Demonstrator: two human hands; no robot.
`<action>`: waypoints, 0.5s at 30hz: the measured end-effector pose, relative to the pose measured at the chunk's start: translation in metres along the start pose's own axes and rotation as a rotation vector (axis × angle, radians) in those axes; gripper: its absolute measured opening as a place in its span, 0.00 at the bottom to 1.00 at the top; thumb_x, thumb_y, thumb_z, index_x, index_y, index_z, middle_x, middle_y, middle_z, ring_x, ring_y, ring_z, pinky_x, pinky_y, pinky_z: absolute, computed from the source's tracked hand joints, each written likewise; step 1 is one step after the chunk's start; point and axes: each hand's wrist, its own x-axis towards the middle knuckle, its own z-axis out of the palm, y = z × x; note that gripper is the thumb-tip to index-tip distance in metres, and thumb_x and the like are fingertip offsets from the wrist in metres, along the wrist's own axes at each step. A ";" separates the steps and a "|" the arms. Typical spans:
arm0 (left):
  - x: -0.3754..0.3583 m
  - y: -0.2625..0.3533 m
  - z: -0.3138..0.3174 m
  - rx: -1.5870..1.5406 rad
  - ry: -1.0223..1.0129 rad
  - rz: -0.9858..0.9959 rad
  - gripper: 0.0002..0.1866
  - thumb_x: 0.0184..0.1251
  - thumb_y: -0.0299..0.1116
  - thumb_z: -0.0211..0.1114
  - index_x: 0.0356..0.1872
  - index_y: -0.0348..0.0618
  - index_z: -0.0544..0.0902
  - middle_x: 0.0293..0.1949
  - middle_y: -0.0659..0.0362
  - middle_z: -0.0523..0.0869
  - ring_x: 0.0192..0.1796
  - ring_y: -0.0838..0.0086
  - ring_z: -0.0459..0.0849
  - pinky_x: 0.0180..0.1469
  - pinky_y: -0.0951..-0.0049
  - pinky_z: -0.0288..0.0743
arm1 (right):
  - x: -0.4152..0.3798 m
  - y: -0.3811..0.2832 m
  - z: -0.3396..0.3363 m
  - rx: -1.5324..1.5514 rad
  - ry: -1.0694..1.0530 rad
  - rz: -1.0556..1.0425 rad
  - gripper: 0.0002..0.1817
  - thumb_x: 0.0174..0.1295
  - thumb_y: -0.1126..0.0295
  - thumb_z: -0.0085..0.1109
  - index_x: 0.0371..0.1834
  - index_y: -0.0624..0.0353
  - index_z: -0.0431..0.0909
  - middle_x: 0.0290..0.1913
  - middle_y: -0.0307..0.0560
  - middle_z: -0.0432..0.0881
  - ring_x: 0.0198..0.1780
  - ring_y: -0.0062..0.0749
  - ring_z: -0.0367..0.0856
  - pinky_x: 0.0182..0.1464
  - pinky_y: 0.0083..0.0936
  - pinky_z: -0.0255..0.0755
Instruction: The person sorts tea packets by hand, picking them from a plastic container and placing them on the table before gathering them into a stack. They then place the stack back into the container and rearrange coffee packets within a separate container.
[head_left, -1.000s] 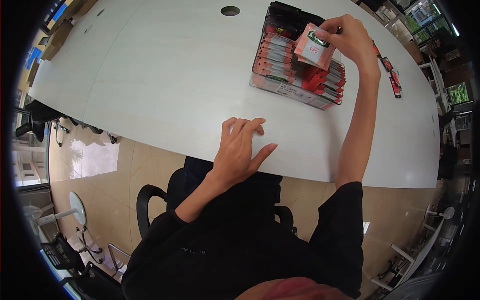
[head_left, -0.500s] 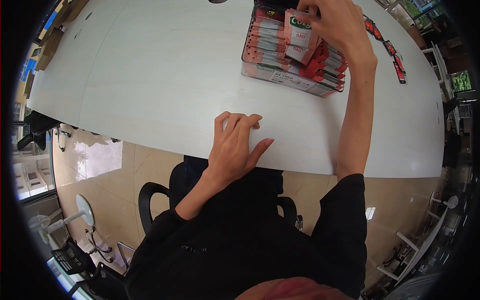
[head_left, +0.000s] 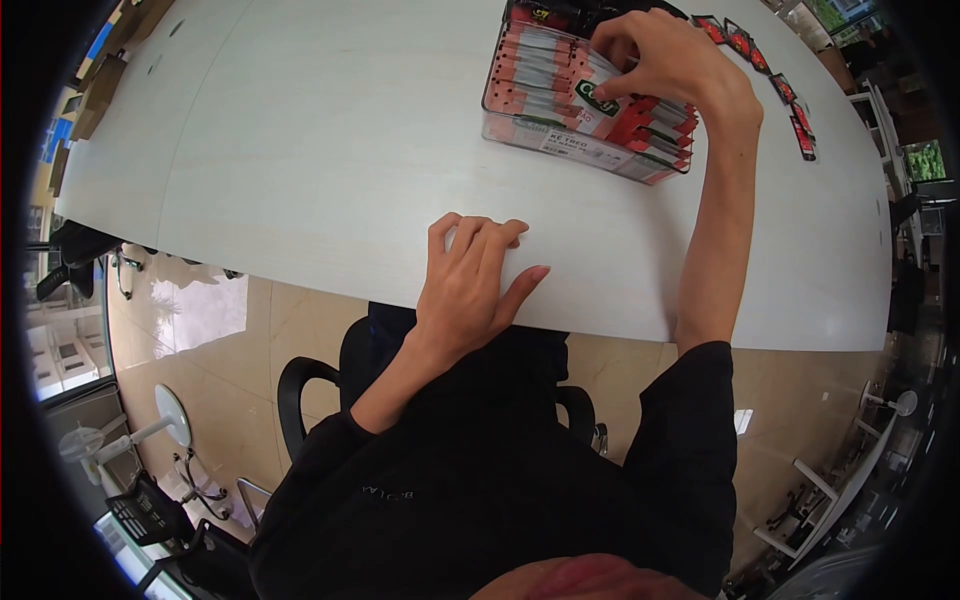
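Note:
My right hand (head_left: 675, 62) reaches over a clear plastic box (head_left: 500, 128). Its thumb lies on a pink and white sachet (head_left: 590, 112) with a green label, and the other fingers curl behind the sachet's top edge. That sachet leans among the others inside the box. Pink sachets (head_left: 530, 75) stand in a row on the left side, red ones (head_left: 655, 125) on the right. Dark packets (head_left: 545, 12) show at the box's back, partly hidden by my hand. My left hand (head_left: 465, 275) rests at the table's near edge, fingers loosely bent and apart, holding nothing.
Several small red and black sachets (head_left: 785, 90) lie in a line on the white table (head_left: 300, 150) at the right. A black chair (head_left: 305, 375) is under me. Cardboard boxes (head_left: 100, 105) stand past the table's left edge.
My right hand has lowered the green-labelled sachet toward me and down among the others in the box. More of the dark packets at the back now shows. My left hand stays put.

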 end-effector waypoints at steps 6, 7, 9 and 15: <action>0.000 0.001 0.000 0.025 0.003 -0.001 0.21 0.70 0.42 0.74 0.53 0.38 0.81 0.37 0.59 0.83 0.44 0.66 0.82 0.63 0.56 0.66 | -0.003 -0.012 0.011 -0.109 -0.065 -0.052 0.35 0.34 0.63 0.87 0.54 0.46 0.88 0.33 0.38 0.86 0.47 0.38 0.85 0.51 0.34 0.81; 0.000 0.001 0.001 0.027 0.007 0.000 0.20 0.70 0.42 0.74 0.53 0.38 0.82 0.37 0.59 0.83 0.44 0.66 0.82 0.63 0.56 0.66 | -0.001 -0.010 0.018 -0.146 -0.025 -0.098 0.37 0.34 0.64 0.87 0.56 0.46 0.88 0.33 0.38 0.86 0.46 0.38 0.85 0.50 0.34 0.81; -0.001 0.001 0.000 0.029 0.010 0.002 0.20 0.70 0.42 0.74 0.52 0.38 0.82 0.37 0.59 0.83 0.44 0.66 0.82 0.63 0.56 0.66 | 0.001 -0.010 0.019 -0.182 0.015 -0.141 0.38 0.33 0.65 0.86 0.57 0.45 0.87 0.34 0.38 0.86 0.44 0.38 0.86 0.49 0.34 0.81; -0.002 0.001 0.001 0.006 -0.023 -0.032 0.19 0.68 0.36 0.75 0.54 0.41 0.81 0.41 0.60 0.85 0.47 0.64 0.82 0.66 0.54 0.63 | 0.012 -0.003 0.026 -0.188 0.095 -0.030 0.36 0.29 0.74 0.84 0.52 0.49 0.90 0.40 0.42 0.91 0.44 0.43 0.89 0.50 0.35 0.82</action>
